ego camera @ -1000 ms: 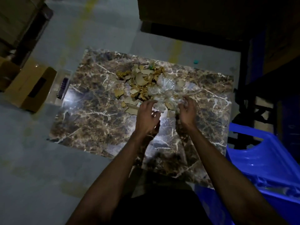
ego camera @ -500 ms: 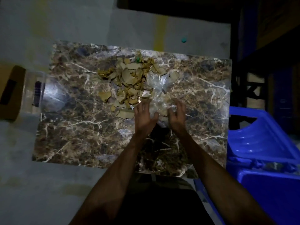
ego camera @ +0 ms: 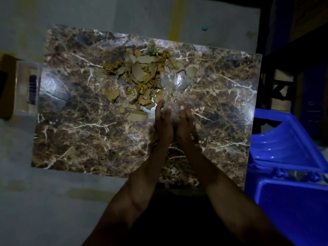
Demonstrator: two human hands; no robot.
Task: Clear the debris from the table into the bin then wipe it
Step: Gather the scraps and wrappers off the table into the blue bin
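A pile of torn brown cardboard scraps (ego camera: 140,75) lies on the far middle of the marble-patterned table (ego camera: 79,135). Crumpled clear plastic wrap (ego camera: 175,82) sits at the pile's right side and trails toward me. My left hand (ego camera: 163,125) and my right hand (ego camera: 185,125) are side by side at the near end of the plastic. Their palms face each other, their fingers are fairly straight, and they press the near end of the wrap between them. A blue plastic bin (ego camera: 291,201) stands on the floor off the table's right edge.
A cardboard box (ego camera: 7,86) and a clear container (ego camera: 30,86) sit on the floor left of the table. A small green cap (ego camera: 204,28) lies on the floor beyond the table. Dark shelving (ego camera: 284,77) rises behind the bin.
My hands have closed in on each other, from spread apart over the plastic to palms nearly together around its near end. The view has shifted, with the table now more central.
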